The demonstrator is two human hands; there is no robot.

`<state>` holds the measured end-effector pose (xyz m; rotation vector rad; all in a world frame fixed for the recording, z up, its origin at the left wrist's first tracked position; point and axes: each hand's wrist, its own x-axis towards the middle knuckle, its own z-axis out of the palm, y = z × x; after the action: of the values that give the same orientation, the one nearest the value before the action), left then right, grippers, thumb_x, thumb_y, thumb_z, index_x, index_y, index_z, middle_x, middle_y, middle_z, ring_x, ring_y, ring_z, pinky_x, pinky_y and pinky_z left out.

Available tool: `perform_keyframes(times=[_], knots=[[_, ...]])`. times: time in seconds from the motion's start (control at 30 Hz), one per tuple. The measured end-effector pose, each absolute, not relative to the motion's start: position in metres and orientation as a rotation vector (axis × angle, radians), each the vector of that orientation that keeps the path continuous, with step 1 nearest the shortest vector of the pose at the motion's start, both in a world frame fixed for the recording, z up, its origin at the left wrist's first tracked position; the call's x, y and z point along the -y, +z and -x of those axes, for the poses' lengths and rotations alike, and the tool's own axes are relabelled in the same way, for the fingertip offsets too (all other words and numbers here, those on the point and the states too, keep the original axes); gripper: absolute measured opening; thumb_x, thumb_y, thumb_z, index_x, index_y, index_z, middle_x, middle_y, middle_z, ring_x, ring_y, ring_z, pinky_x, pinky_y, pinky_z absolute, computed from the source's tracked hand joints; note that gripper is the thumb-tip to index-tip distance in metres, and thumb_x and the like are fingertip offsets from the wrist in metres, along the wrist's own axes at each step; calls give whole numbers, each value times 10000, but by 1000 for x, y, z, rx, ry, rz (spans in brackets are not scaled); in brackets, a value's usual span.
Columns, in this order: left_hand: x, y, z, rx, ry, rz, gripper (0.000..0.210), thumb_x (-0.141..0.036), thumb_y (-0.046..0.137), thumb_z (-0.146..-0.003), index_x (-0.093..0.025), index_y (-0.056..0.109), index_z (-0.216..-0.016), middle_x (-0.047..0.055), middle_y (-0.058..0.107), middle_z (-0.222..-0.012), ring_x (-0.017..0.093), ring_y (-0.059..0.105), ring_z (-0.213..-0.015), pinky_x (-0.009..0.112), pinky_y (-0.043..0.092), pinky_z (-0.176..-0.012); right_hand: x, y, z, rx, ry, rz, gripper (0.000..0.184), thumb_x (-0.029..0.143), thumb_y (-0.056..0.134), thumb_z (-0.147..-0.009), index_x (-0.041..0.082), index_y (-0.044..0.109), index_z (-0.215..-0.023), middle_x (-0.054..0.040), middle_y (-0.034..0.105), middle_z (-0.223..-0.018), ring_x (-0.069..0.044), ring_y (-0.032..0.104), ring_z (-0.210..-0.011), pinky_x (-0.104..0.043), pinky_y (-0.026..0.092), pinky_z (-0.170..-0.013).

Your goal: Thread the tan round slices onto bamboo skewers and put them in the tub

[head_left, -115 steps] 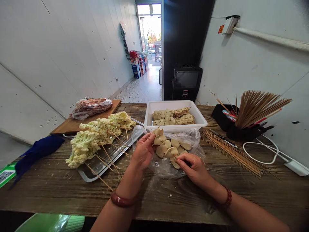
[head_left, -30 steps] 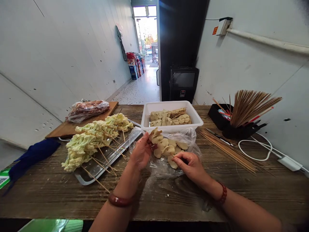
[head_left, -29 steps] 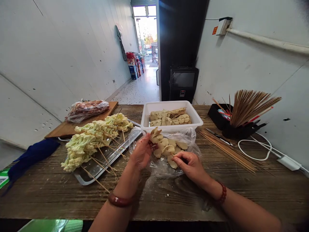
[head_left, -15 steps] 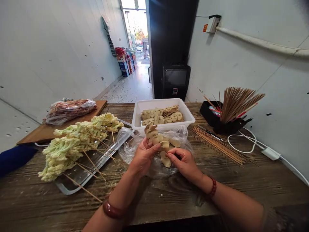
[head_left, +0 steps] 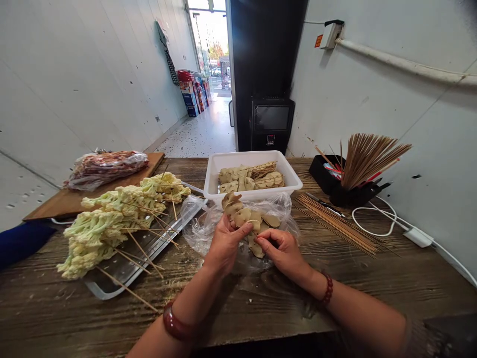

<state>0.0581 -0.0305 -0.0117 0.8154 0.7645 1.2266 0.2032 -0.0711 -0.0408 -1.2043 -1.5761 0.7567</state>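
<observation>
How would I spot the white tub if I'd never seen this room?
Find the wooden table, then look to its far side, just beyond the clear plastic bag. The white tub sits there; unlike the metal tray of cauliflower on the left, it holds skewered beige slices.

Slices in hand: we hold a bunch of thin, round, pale beige slices (head_left: 231, 203) with curled edges, overlapping unevenly, the far end raised and tilted.
Grip on them: our left fingers (head_left: 242, 230) close round the near part; how many slices sit beneath we cannot tell.
Stick: we pinch a thin brown stick (head_left: 256, 234) at the tips of our right fingers (head_left: 263, 239); barely any of it shows.
Lower slice: one long beige slice (head_left: 255, 247) points downward just below our fingertips; whether it is pierced is hidden.
Loose slices: several flat beige rounds (head_left: 271, 220) lie just beyond our right fingers, on crumpled clear plastic (head_left: 196, 226).
</observation>
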Motion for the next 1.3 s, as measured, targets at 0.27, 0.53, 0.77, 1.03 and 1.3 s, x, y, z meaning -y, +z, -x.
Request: perform_keyframes(times=[0.27,0.53,0.77,1.03,1.3], knots=[[33,-16,-60,-757,1228,-846,488,-180,842,-624,-172,589,-1041,36,704,-958,146,649,-840,282,491,-816,72,-38,-203,1555,781,1202,249,301,567,-876,152,653,-696,-5,608,-610,-115,512,-556,-224,396,-540],[36,-15,-64,-778,1249,-861,480,-178,844,-622,-169,589,-1028,28,694,-950,135,641,-840,271,492,-819,72,-40,-204,1503,844,1198,234,302,580,-864,155,649,-696,9,564,-571,-108,470,-522,-224,381,-517],[26,-8,-51,-784,1361,-837,541,-174,854,-599,-195,584,-1067,32,696,-983,145,655,-811,279,519,-771,74,-42,-204,1548,927,1208,247,311,587,-859,156,649,-676,10,574,-551,-102,467,-497,-222,357,-497],[26,-13,-54,-775,1362,-866,483,-172,838,-628,-180,576,-1033,25,681,-962,130,642,-827,261,513,-787,76,-44,-204,1582,785,1220,272,315,563,-881,160,650,-676,0,603,-576,-115,508,-536,-224,375,-530],[26,-13,-50,-816,1331,-842,464,-192,846,-625,-184,581,-1006,3,680,-852,116,633,-740,239,518,-711,76,-40,-205,1589,814,1230,275,323,553,-886,155,645,-689,-8,605,-592,-123,517,-545,-235,389,-539]])
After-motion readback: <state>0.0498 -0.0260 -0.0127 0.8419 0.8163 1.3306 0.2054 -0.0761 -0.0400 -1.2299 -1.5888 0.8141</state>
